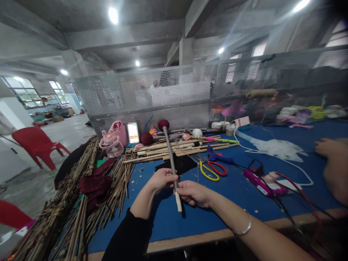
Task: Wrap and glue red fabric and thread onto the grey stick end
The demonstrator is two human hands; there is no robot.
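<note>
A wooden stick [170, 152] wrapped in grey lies aslant in front of me, its pale bare end pointing towards me. A dark red ball [163, 124] shows at its far end; whether they are joined I cannot tell. My left hand [164, 179] grips the stick from the left, thumb and fingers closed round it. Just below, my right hand [193, 193] pinches the stick near the bare end. Black cloth [186, 165] lies on the table behind my hands. Scissors [213, 171] with yellow and red handles rest beside a blue glue gun [217, 156].
Bundles of thin twigs [89, 195] cover the left of the blue table [163, 224]. Pale sticks [152, 150] lie beyond my hands, before a perforated metal screen [136, 98]. A purple power strip [261, 183] with cables is at right, near another person's arm [335, 166].
</note>
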